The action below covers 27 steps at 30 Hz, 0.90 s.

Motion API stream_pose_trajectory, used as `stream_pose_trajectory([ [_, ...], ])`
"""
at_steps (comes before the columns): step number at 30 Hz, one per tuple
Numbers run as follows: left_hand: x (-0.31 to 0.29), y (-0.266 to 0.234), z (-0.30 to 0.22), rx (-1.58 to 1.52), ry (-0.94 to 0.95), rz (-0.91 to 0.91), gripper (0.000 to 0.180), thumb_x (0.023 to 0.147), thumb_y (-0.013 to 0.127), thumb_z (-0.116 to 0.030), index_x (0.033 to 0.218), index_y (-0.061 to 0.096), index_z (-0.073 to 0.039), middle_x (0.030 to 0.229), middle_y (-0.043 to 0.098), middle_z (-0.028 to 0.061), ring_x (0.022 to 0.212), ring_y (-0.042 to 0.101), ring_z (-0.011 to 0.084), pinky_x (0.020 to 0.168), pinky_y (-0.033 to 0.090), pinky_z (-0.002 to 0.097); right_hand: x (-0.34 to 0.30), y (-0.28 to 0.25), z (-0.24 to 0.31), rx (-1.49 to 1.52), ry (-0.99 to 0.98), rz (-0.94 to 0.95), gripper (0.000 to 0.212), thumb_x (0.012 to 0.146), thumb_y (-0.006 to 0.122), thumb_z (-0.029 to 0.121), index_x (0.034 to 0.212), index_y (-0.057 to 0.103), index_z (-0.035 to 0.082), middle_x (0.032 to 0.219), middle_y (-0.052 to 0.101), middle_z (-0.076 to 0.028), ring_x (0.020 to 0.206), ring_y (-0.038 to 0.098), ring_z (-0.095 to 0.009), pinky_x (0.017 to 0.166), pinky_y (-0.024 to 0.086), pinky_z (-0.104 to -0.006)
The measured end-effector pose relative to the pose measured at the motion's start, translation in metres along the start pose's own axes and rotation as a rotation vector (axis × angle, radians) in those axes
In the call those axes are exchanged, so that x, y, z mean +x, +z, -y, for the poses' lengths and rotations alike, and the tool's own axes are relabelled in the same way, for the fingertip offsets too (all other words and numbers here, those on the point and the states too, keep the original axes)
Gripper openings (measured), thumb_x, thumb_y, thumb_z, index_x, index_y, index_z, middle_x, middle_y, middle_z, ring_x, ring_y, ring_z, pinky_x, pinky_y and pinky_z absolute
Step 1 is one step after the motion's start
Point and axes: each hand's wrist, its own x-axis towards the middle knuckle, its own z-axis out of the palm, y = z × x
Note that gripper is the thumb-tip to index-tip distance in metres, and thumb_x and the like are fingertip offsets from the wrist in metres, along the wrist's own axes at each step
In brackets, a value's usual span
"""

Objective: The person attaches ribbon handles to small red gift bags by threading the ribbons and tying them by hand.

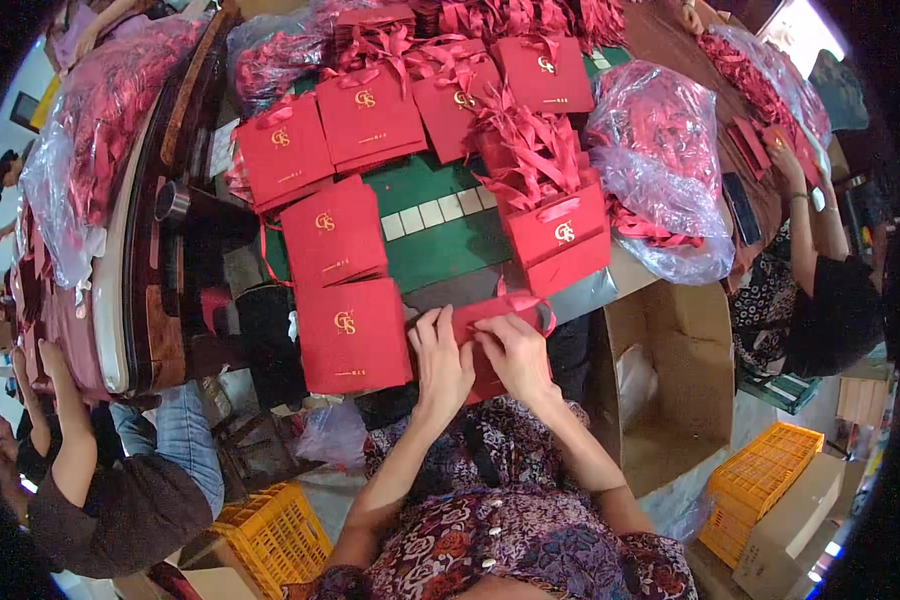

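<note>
A red bag (490, 335) lay flat at the table's near edge, both hands pressing on it; the left hand (440, 362) and right hand (513, 355) were curled, fingertips pinching its folded top; finished bags (353, 335) lay just left; a cardboard box (670, 390) stood right.

Both hands (480, 360) press a flat red paper bag (490, 320) amid stacked ones

Dark floral-print garment, purple, red and white blooms, small pale buttons down front; forearms bare, hands ungloved
</note>
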Motion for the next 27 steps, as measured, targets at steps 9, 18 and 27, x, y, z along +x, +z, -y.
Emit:
stream_pose_trajectory([
  [9,0.007,-0.011,-0.007,0.023,-0.012,-0.002,0.053,0.075,0.072,-0.001,0.123,0.05,-0.002,0.12,0.048,0.02,0.112,0.05,0.0408,0.097,0.044,0.047,0.002,0.006,0.001,-0.017,0.072,-0.001,0.013,0.082,0.071,0.006,0.092,0.065,0.0,0.087,0.067,-0.017,0.08,0.066,-0.036,0.069,0.053,-0.0423],
  [18,0.007,-0.012,-0.007,0.066,0.045,-0.034,0.045,0.077,0.072,-0.003,0.118,0.053,-0.006,0.115,0.05,0.0174,0.107,0.054,0.0394,0.087,0.05,0.0466,0.004,0.006,0.005,0.041,0.189,0.007,0.013,0.081,0.072,0.008,0.088,0.067,-0.002,0.079,0.069,-0.017,0.068,0.067,-0.028,0.063,0.054,-0.0356],
  [27,0.012,-0.013,-0.006,0.064,0.181,-0.089,0.022,0.085,0.06,-0.002,0.107,0.059,-0.003,0.103,0.056,0.0153,0.092,0.058,0.0353,0.077,0.052,0.0436,0.008,0.003,0.016,0.037,0.234,0.008,0.017,0.08,0.071,0.016,0.082,0.065,0.0,0.077,0.068,-0.017,0.068,0.068,-0.032,0.063,0.053,-0.0408],
])
